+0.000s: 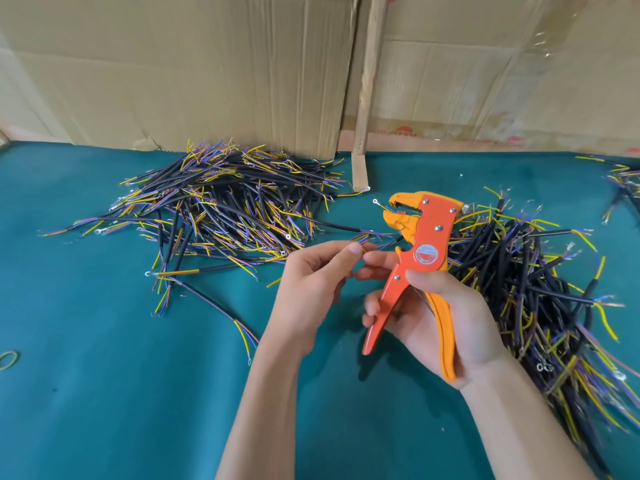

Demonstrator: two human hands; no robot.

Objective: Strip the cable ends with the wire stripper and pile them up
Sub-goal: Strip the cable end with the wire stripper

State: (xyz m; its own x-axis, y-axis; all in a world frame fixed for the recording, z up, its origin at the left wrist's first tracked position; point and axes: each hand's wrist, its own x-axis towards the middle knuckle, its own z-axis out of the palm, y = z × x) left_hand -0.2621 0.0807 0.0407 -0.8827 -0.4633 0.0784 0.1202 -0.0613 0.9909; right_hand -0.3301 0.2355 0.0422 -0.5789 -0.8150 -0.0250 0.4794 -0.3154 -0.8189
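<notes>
Head view: wire fed to the stripper

On the green tabletop [86, 393] we see a left pile [221, 202] of cables. Our left hand [311, 275] pinches a cable [372, 242], its thin wires in the stripper [420, 251] mouth. Our right hand [446, 320] grips the stripper's handles. A second pile [526, 292] lies at right, against cardboard [207, 71] behind.

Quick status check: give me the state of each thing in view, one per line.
wire stripper: upright, jaws open, thin wires in the jaws
right hand: grips the stripper handles
left hand: pinches thin wires leading toward the jaws
left cable pile: loose heap on the green mat
right cable pile: heaped beside the right hand
rubber band: lying flat at the left edge
</notes>
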